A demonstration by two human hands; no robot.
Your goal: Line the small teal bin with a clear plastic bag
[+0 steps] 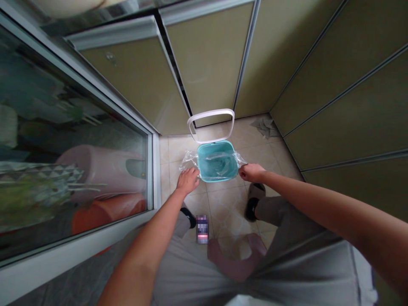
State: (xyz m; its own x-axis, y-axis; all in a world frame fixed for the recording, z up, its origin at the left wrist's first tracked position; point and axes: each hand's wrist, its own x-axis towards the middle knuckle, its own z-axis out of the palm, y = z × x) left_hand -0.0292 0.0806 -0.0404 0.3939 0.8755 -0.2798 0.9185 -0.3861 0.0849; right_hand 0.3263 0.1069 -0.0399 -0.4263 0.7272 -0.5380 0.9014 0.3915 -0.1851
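A teal trash bin [218, 180] stands on the tiled floor between my hands. Its pale pink rim frame [211, 113] is tilted up behind it, against the cabinet side. A clear plastic bag [190, 158] lies across the bin's mouth, its edges sticking out at both sides. My left hand [188, 180] is at the bin's left front corner, fingers curled on the bag's edge. On the right, my right hand [251, 172] is closed on the bag beside the bin's wall. The fingertips of both hands are partly hidden.
Beige cabinet doors [210, 59] rise behind the bin, with more panels [347, 106] on the right. A glass sliding door [105, 106] is at the left. A grey cloth [267, 127] lies in the back corner. My slippered foot [255, 197] and a pixelated object [202, 229] are nearer me.
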